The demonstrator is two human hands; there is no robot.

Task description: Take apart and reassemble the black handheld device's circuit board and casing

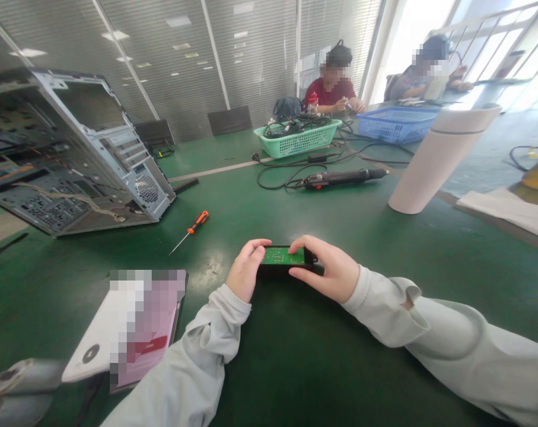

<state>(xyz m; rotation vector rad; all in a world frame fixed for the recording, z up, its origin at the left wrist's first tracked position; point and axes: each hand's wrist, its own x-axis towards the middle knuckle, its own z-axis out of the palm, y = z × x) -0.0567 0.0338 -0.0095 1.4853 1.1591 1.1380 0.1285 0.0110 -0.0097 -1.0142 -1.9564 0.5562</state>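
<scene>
Between my two hands is a small black case with a green circuit board showing in its open top. My left hand grips the case's left end, thumb near the board's edge. From the right, my right hand holds the other end, with a fingertip over the board and the thumb along the front side. The case is low over the green table; I cannot tell whether it rests on it. An orange-and-black screwdriver lies to the left, beyond my left hand.
An open computer case stands at the left. Farther back are an electric screwdriver with its cord, a green basket of cables and a blue basket. A pale tumbler stands right. Two people sit across the table.
</scene>
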